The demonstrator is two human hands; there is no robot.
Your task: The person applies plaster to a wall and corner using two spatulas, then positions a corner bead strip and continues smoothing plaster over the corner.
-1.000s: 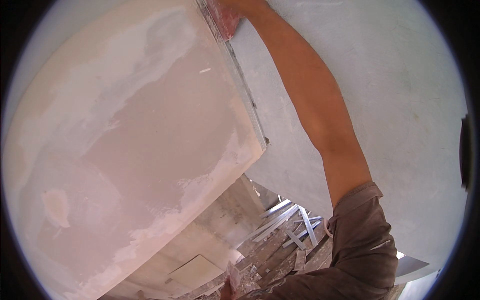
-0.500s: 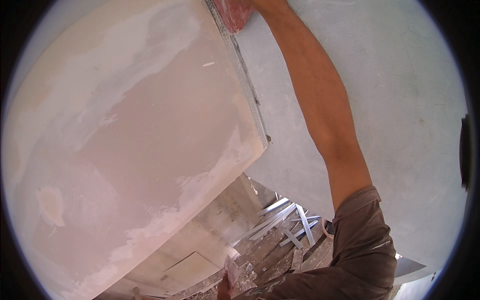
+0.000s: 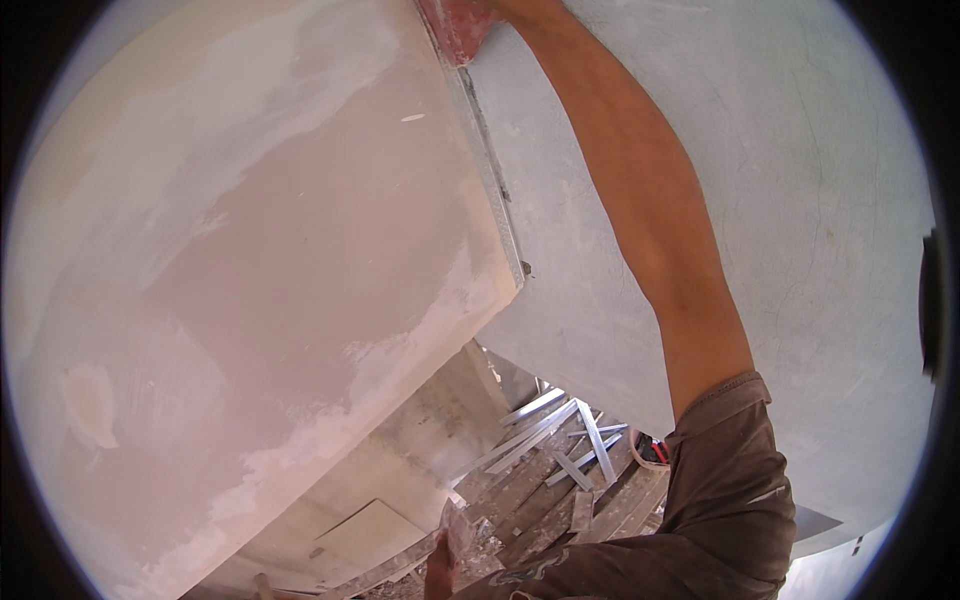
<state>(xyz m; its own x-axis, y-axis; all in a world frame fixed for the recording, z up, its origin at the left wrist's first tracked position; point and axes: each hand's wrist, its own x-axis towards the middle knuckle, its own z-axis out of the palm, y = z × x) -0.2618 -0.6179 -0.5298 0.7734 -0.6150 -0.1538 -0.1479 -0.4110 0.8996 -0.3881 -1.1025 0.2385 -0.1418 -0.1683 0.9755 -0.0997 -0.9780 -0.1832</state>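
Note:
At the top edge, my right hand [image 3: 512,6] is mostly cut off by the frame. It grips a red plastic spreader [image 3: 460,32] smeared with white compound. The spreader lies against the metal-beaded edge [image 3: 487,170], where a pinkish plasterboard panel [image 3: 300,250] meets a grey-white surface [image 3: 800,220]. White compound covers parts of the panel in broad patches. Low in the picture, my left hand [image 3: 438,565] is closed around a flat pinkish piece [image 3: 456,527] coated with compound. Its fingers are small and partly hidden, and the piece's exact kind is unclear.
Below the panel, silver metal profiles [image 3: 600,445] lie crossed on a littered plank floor [image 3: 535,515]. A pale board [image 3: 370,545] rests nearby. Beside my brown sleeve, a round container [image 3: 640,455] with something red in it shows partly.
The panel and floor have shifted slightly left in the picture. My right hand and the spreader stay at the beaded edge, with little movement. More of the round container shows now.

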